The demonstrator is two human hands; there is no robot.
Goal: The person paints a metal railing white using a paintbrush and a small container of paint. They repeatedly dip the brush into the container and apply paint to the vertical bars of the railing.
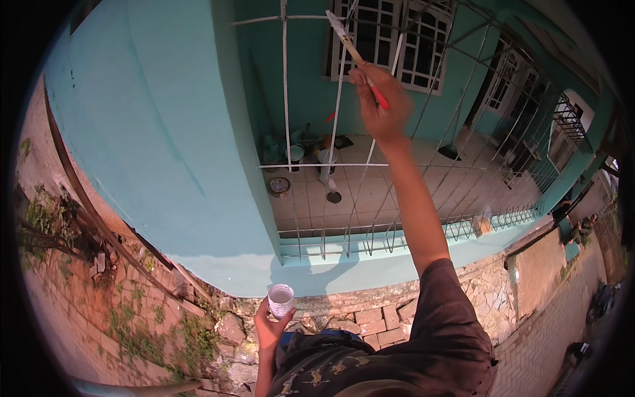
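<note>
My raised right hand grips a paintbrush with a pale wooden handle that ends in red. Its whitish bristles point up and left, close to the upper bars of a metal window grille; whether they touch cannot be made out. Some bars look white and others dark grey. Low down, in front of the turquoise wall, my left hand has its fingers around a small white cup. Pale paint seems to be inside the cup.
A wide turquoise pillar stands left of the grille. Behind the bars, buckets and a round tin sit on a tiled floor. Rough stones and plants lie below the wall. A small container rests on the ledge.
</note>
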